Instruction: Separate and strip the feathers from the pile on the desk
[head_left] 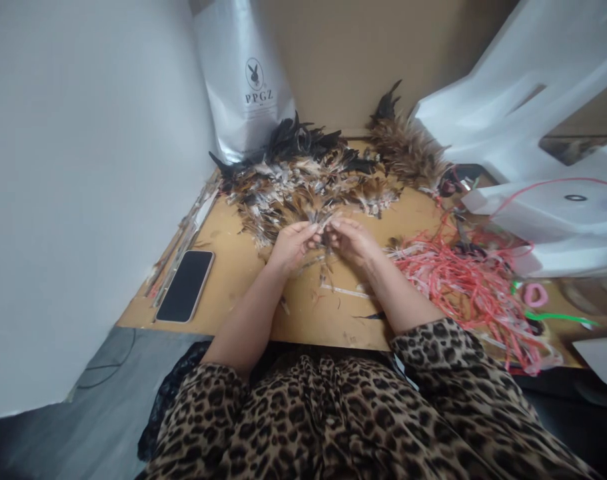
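My left hand (292,243) and my right hand (350,239) meet over the middle of a wooden table (233,267). Both are pinched closed on a small bunch of feathers (323,223) held between the fingertips. Just beyond the hands lies a wide heap of brown, black and white feathers (303,177). A second, tan feather bundle (406,150) lies at the back right. Loose feather scraps (333,287) litter the table under my wrists.
A black phone (186,285) lies at the table's left edge. A tangle of red cords (463,280) covers the right side, with white plastic bags (538,120) behind. A silver bag (243,80) stands against the back wall. A white wall (83,167) closes the left.
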